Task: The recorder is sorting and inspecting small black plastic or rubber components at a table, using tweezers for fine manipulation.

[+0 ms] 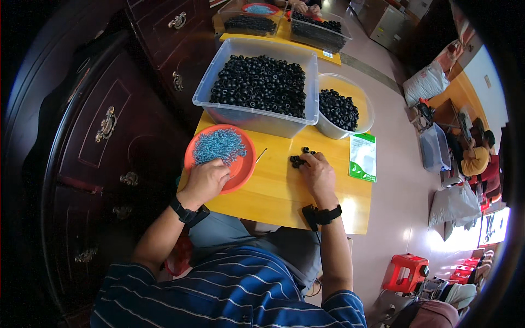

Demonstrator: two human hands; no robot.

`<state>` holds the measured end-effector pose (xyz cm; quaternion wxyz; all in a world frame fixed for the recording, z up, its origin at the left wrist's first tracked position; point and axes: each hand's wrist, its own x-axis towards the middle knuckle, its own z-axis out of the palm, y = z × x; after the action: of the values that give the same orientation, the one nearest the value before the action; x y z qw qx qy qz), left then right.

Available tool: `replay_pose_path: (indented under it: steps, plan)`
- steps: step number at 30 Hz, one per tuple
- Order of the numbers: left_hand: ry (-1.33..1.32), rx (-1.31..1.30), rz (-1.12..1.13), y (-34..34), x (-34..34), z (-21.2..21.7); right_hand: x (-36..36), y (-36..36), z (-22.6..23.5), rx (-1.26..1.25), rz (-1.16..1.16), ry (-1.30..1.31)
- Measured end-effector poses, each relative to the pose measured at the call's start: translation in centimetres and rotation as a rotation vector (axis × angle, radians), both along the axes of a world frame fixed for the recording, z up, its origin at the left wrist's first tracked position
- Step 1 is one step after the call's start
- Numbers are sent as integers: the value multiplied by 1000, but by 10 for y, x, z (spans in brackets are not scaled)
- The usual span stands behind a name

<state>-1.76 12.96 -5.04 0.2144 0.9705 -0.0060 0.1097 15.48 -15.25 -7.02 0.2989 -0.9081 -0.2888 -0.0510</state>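
My left hand (pixel 206 180) rests on the near rim of an orange plate (pixel 243 164), fingers curled at the edge of a heap of small blue-grey metal pins (pixel 220 145). My right hand (pixel 317 174) lies palm down on the yellow wooden table (pixel 279 188), its fingertips touching a small cluster of black ring-shaped parts (pixel 301 156). Whether either hand pinches a piece is hidden by the fingers. A thin pin (pixel 261 155) lies on the table beside the plate.
A clear rectangular tub (pixel 257 112) full of black rings stands behind the plate, a round clear bowl (pixel 365 106) of the same to its right. A green-white pouch (pixel 363 157) lies at the right edge. Dark wooden drawers (pixel 109 131) stand left. Red stool (pixel 404 270) right.
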Motion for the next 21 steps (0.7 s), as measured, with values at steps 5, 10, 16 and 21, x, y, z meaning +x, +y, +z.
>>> replay_pose_path:
  steps: [5,10,16,21]
  plan:
    - [19,16,-23,0,6,0,-10,-9,0,-68,-55,-19]
    - [-32,-87,-72,0,1,7,-38,-27,7,281,-107,215]
    - [33,-63,-181,2,9,1,-73,-39,3,978,-93,840]
    - [68,-26,-187,2,19,-1,-76,-48,-21,1327,174,1134]
